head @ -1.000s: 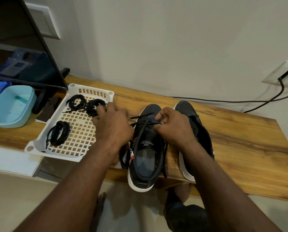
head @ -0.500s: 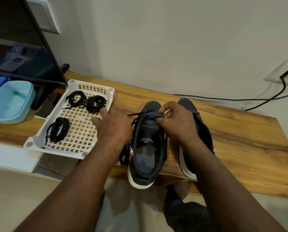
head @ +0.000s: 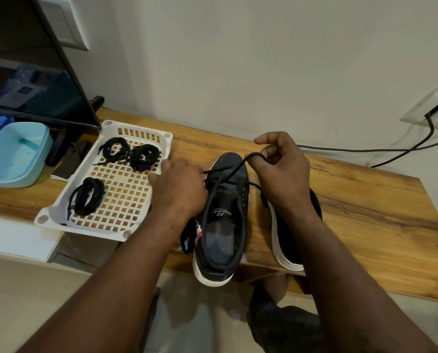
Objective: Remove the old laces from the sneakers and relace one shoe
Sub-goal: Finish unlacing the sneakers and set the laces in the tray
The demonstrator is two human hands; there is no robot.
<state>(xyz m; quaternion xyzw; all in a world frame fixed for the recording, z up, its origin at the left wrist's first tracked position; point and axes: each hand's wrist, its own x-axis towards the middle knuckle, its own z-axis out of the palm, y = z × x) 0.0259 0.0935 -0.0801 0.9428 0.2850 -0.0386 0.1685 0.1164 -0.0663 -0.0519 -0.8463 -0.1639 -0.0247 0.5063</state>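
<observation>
Your right hand (head: 279, 174) pinches the thin black lace (head: 234, 169), pulling it toward 1 o'clock out of the dark canvas sneaker (head: 223, 225) mid-surface. Left hand (head: 179, 189) braces the sneaker's side. Lace looks limp, light; grip near the eyelets.

Black sneaker (head: 223, 220) — white sole, black laces (head: 88, 197), white grid tray (head: 116, 226), pale blue tub (head: 16, 154), brown wood-grain tabletop (head: 365, 212)

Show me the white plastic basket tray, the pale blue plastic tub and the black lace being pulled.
White plastic basket tray (head: 139, 128): head view, far rim.
Pale blue plastic tub (head: 38, 159): head view, right wall.
Black lace (head: 234, 169): head view, taut middle stretch.
</observation>
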